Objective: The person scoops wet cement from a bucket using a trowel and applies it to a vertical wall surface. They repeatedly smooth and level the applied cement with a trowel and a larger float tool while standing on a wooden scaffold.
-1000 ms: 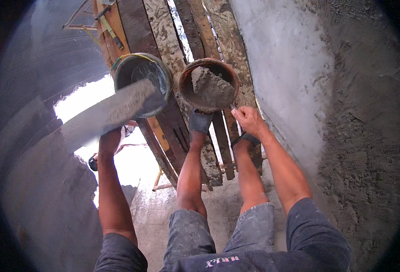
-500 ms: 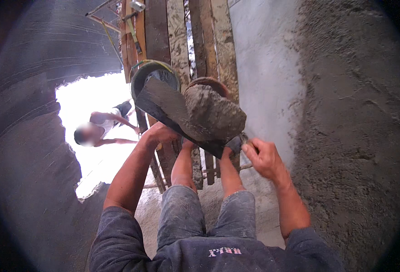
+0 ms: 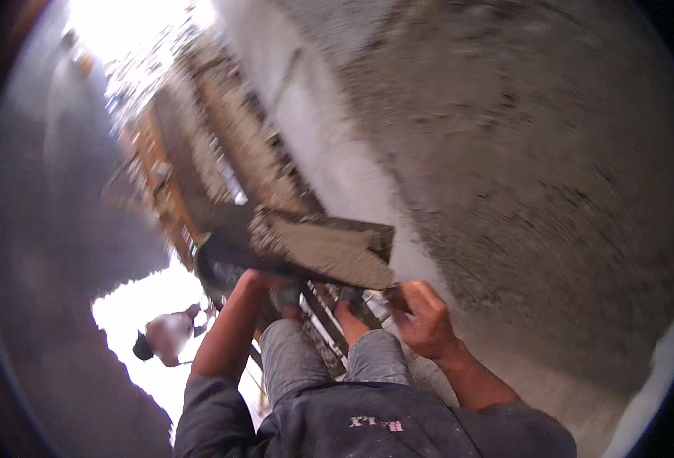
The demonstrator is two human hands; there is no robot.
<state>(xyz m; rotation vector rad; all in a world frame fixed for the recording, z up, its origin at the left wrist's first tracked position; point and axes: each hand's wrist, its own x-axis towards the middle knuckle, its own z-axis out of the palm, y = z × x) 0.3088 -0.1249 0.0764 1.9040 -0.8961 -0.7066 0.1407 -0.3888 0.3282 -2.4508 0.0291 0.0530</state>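
A dark flat mortar board (image 3: 383,240) is held out in front of my body, with wet grey mortar (image 3: 325,248) spread along it. My left hand (image 3: 256,281) grips its near left edge, the fingers partly hidden beneath. At the board's right end, my right hand (image 3: 428,317) is closed round a short handle, which looks like a trowel's; its blade cannot be made out. Part of a bucket (image 3: 218,267) shows behind my left hand, mostly covered by the board. The picture is blurred by motion.
My feet stand on a scaffold of wooden planks (image 3: 237,137) with gaps between them. A wall coated with rough wet mortar (image 3: 505,191) rises on the right, beside a smoother pale strip (image 3: 314,99). Low on the left, a person (image 3: 170,336) is below, in a bright opening.
My view has swung, so the planks now slant to the upper left. The mortar heap has become a lower, longer layer, and the board lies more level across. The right hand has drawn slightly nearer.
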